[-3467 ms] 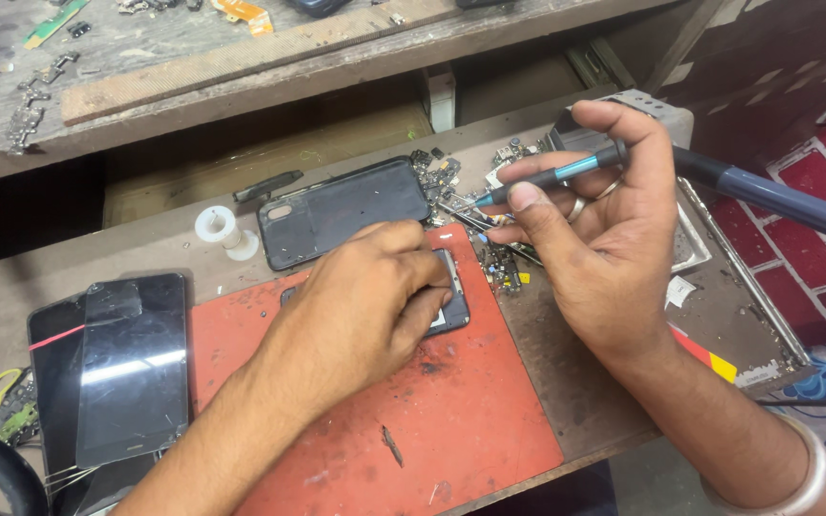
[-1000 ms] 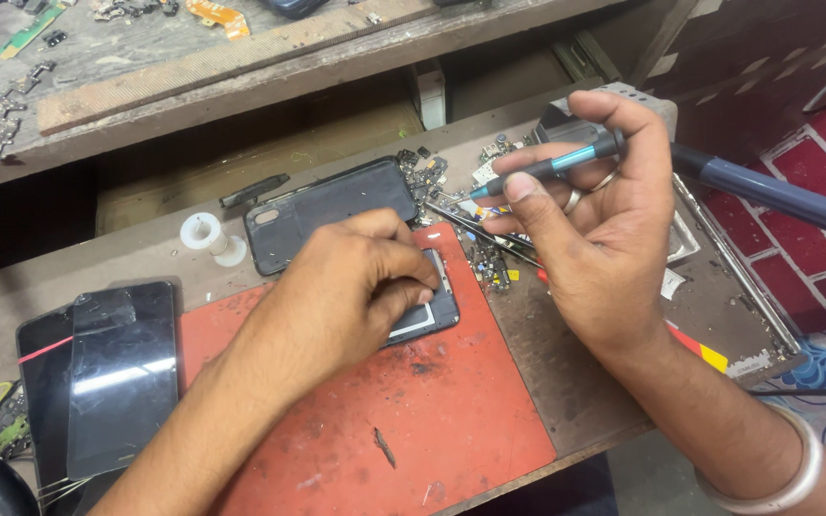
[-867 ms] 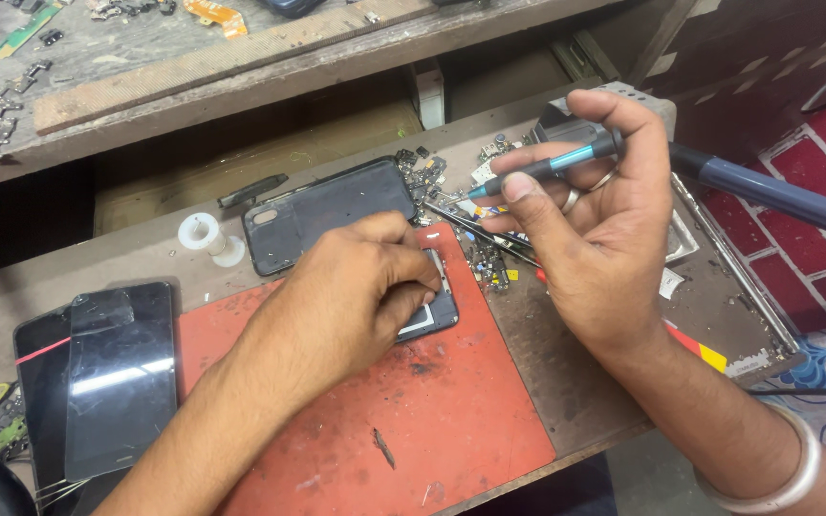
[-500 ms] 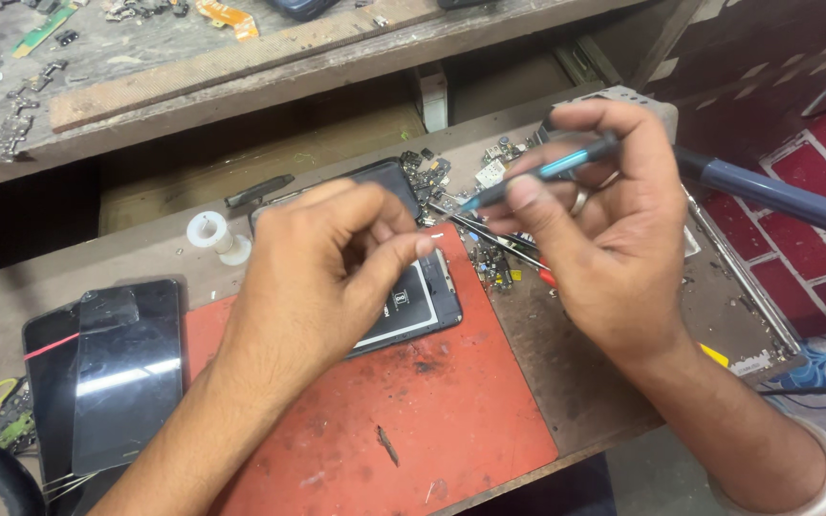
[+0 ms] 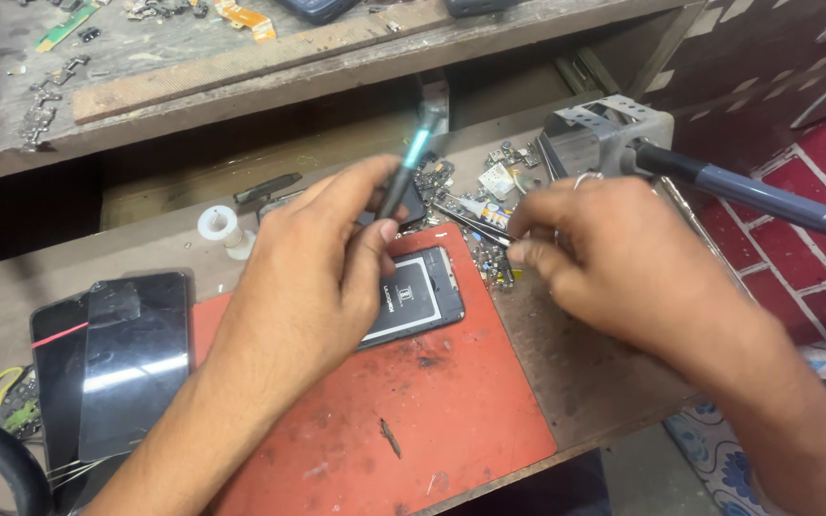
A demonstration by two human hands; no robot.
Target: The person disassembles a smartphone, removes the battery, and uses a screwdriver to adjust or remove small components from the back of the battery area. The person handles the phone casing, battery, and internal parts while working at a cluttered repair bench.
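My left hand [image 5: 317, 277] holds a thin black screwdriver [image 5: 403, 177] with a teal band, tip pointing up and away, above the workbench. Below it an opened phone [image 5: 427, 296] lies back-up on a red mat [image 5: 432, 420], partly hidden by my palm. My right hand [image 5: 614, 258] reaches in from the right. Its thumb and fingertips pinch the rear end of metal tweezers [image 5: 466, 218], which lie among small loose parts [image 5: 494, 268] at the mat's far right corner.
Dark phones [image 5: 112, 354] are stacked at the left of the bench beside a small white solder spool [image 5: 217, 225]. A metal stand [image 5: 604, 134] holds a grey-handled iron [image 5: 767, 196] at right. A cluttered wooden shelf [image 5: 241, 57] runs behind. Wires [image 5: 2, 401] lie far left.
The screwdriver passed from my right hand to my left hand, which lifted off the phone. My right hand dropped to the tweezers.
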